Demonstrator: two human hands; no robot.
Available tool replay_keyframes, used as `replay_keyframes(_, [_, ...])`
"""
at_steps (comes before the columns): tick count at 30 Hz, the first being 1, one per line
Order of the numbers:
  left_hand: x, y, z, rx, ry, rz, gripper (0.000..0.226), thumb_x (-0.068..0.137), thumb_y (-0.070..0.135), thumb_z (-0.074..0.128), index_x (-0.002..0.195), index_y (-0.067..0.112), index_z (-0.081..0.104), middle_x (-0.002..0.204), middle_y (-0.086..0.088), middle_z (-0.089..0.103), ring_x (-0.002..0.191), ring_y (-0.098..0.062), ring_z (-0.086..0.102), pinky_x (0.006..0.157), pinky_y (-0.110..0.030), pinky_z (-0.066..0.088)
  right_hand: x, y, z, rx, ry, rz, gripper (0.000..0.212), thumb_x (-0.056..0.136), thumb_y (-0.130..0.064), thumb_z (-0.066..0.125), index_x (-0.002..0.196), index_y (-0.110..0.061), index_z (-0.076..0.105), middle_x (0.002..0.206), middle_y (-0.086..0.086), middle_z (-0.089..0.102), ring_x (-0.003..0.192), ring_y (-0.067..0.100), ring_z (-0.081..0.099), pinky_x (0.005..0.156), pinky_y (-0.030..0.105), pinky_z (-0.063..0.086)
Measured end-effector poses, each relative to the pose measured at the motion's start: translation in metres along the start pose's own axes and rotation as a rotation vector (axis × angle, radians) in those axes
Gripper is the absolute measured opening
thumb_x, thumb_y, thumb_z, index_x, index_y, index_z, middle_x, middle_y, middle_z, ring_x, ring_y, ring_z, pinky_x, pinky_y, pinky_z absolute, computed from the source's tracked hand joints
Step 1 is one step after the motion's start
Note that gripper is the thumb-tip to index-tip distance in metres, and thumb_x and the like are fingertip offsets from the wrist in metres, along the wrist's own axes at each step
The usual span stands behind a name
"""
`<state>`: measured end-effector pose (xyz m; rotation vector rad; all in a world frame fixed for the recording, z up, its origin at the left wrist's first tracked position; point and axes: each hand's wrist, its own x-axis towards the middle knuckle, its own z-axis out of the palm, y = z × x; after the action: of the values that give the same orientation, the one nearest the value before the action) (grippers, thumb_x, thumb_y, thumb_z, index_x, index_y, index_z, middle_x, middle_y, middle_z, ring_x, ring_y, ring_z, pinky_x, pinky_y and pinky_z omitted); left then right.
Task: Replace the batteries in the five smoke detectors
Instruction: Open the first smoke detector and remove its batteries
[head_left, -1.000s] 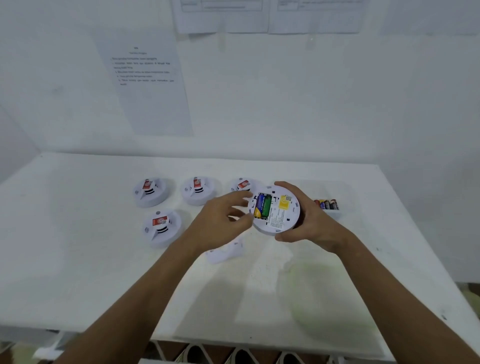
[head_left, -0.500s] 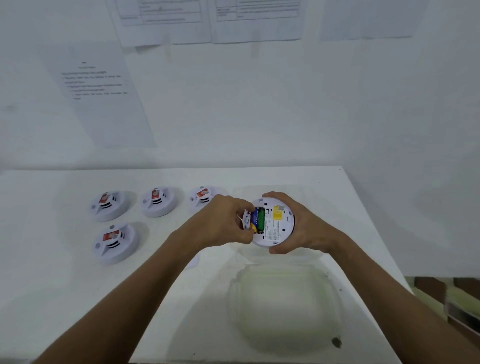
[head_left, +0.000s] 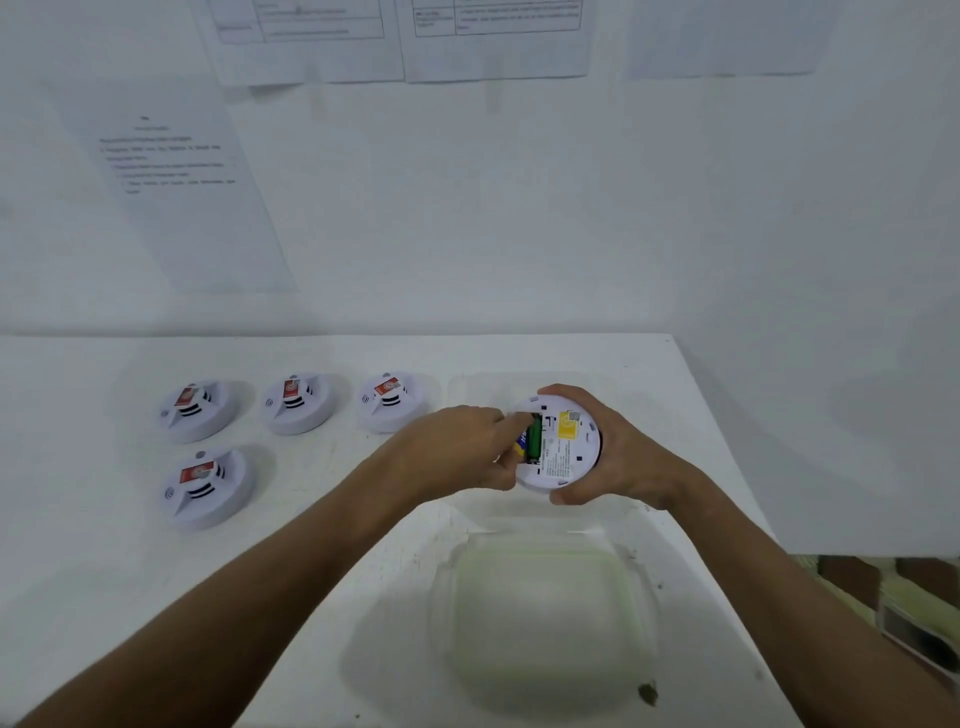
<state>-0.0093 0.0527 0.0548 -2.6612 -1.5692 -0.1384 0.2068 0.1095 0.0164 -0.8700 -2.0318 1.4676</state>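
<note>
My right hand (head_left: 623, 457) grips a white round smoke detector (head_left: 566, 452) by its rim, back side up, just above the table. Its battery compartment is open and shows a green battery (head_left: 535, 439). My left hand (head_left: 457, 452) reaches in from the left, with the index finger in the compartment and the thumb below. It pinches a yellow-and-blue battery (head_left: 521, 443) at the compartment's left edge. Three more detectors (head_left: 298, 402) lie face up in a row at the left, and one detector (head_left: 208, 488) lies in front of them.
A clear plastic container (head_left: 545, 613) stands on the white table (head_left: 104, 571) just in front of my hands. Another clear tray (head_left: 467, 384) lies behind them. The table's right edge (head_left: 727, 457) runs close by my right hand. Paper sheets hang on the wall.
The view has swung right and down, bringing the clear container into the foreground. My left fingers have gone from the detector's left rim into the compartment. The right hand keeps its grip.
</note>
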Motion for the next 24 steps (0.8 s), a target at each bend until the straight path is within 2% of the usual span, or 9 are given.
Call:
replay_keyframes(2, [-0.002,-0.001,0.004,-0.029,0.133,0.078,0.042,0.087,0.026,0.04,0.12,0.012,0.062,0.078,-0.006,0.063,0.053,-0.02,0.047,0.045,-0.028,0.042,-0.001,0.0,-0.002,0.025,0.036,-0.004,0.098,0.052,0.004,0.087,0.136,-0.023,0.047,0.132,0.0,0.054,0.119,0.019,0.057,0.088,0.031,0.056])
replay_keyframes(4, [-0.005,-0.001,0.01,-0.127,0.223,0.09,0.044,0.086,0.031,0.037,0.111,0.013,0.068,0.073,-0.004,0.06,0.049,-0.02,0.048,0.042,-0.024,0.039,-0.001,-0.001,-0.002,0.032,0.049,-0.01,0.098,0.052,0.004,0.088,0.137,-0.022,0.046,0.132,0.0,0.054,0.12,0.018,0.057,0.088,0.032,0.057])
replay_keyframes(8, [-0.009,0.005,0.014,-0.38,0.225,-0.061,0.043,0.091,0.046,0.051,0.123,0.019,0.065,0.092,0.003,0.065,0.072,-0.012,0.057,0.062,-0.027,0.051,-0.002,-0.002,-0.002,0.022,0.06,-0.015,0.098,0.053,0.005,0.088,0.137,-0.023,0.045,0.131,-0.001,0.054,0.119,0.016,0.057,0.088,0.033,0.057])
replay_keyframes(11, [-0.008,0.005,0.008,-0.514,0.27,-0.169,0.044,0.084,0.041,0.07,0.121,0.016,0.067,0.109,0.0,0.069,0.083,-0.012,0.062,0.073,-0.028,0.055,-0.002,-0.002,-0.002,-0.006,0.068,-0.021,0.098,0.054,0.002,0.089,0.138,-0.023,0.044,0.132,-0.002,0.054,0.119,0.016,0.056,0.09,0.032,0.057])
replay_keyframes(16, [-0.01,0.009,0.005,-0.509,0.333,-0.227,0.025,0.092,0.031,0.063,0.106,0.013,0.073,0.099,-0.002,0.071,0.083,-0.011,0.062,0.076,-0.027,0.052,0.0,-0.003,0.001,-0.045,0.095,-0.02,0.098,0.053,-0.004,0.09,0.136,-0.028,0.044,0.13,-0.006,0.055,0.118,0.012,0.057,0.092,0.03,0.056])
replay_keyframes(19, [-0.011,0.003,0.0,-0.588,0.423,-0.371,0.023,0.096,0.027,0.057,0.11,0.015,0.071,0.091,-0.004,0.069,0.083,-0.015,0.064,0.076,-0.034,0.055,-0.004,-0.002,-0.003,-0.066,0.112,-0.005,0.098,0.052,-0.006,0.091,0.135,-0.03,0.044,0.127,-0.009,0.055,0.116,0.009,0.057,0.091,0.029,0.056])
replay_keyframes(21, [-0.012,-0.007,-0.001,-0.605,0.383,-0.459,0.025,0.096,0.026,0.056,0.115,0.017,0.069,0.09,-0.002,0.068,0.082,-0.014,0.063,0.078,-0.027,0.053,-0.01,0.0,-0.009,-0.077,0.13,0.007,0.098,0.052,-0.007,0.091,0.134,-0.033,0.044,0.128,-0.011,0.054,0.116,0.006,0.056,0.092,0.027,0.055])
replay_keyframes(23, [-0.015,-0.017,0.002,-0.629,0.276,-0.53,0.023,0.093,0.024,0.059,0.114,0.018,0.067,0.085,0.002,0.07,0.075,-0.01,0.063,0.07,-0.014,0.049,-0.016,0.002,-0.014,-0.082,0.14,0.012,0.097,0.052,-0.008,0.091,0.133,-0.035,0.044,0.128,-0.013,0.054,0.116,0.003,0.055,0.091,0.024,0.054])
replay_keyframes(24, [-0.016,-0.019,0.005,-0.668,0.219,-0.56,0.019,0.092,0.023,0.061,0.109,0.017,0.066,0.081,0.004,0.07,0.072,-0.011,0.065,0.067,-0.016,0.051,-0.019,0.002,-0.016,-0.086,0.141,0.013,0.097,0.052,-0.008,0.091,0.132,-0.036,0.045,0.128,-0.013,0.054,0.116,0.003,0.055,0.09,0.023,0.054])
